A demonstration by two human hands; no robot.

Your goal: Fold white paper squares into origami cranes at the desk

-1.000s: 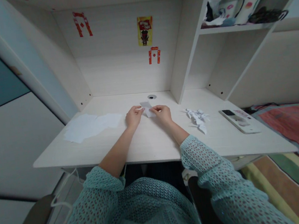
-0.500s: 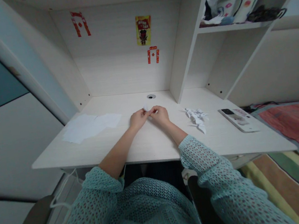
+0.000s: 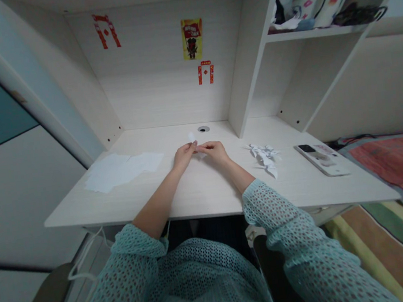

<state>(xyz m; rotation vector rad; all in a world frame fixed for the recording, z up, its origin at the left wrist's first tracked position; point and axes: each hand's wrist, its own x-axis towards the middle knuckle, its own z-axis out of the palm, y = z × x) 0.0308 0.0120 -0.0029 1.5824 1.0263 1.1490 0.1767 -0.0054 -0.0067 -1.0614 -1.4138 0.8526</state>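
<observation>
My left hand (image 3: 183, 155) and my right hand (image 3: 216, 151) meet over the middle of the pale desk (image 3: 199, 191), both pinching a small folded piece of white paper (image 3: 192, 138). Only a narrow tip of the paper sticks up between the fingertips; the rest is hidden by my fingers. Both forearms rest on the desk, in teal knit sleeves.
Loose white sheets (image 3: 118, 169) lie on the left of the desk. Folded white paper figures (image 3: 265, 155) sit to the right, beside a phone (image 3: 321, 159). A cable hole (image 3: 203, 129) is at the back. Shelves with mugs (image 3: 315, 2) rise at right, with a striped blanket (image 3: 398, 179) below.
The paper, a wider flat piece a second ago, has been folded smaller between my fingers. My hands have drawn closer together; now only a thin tip shows.
</observation>
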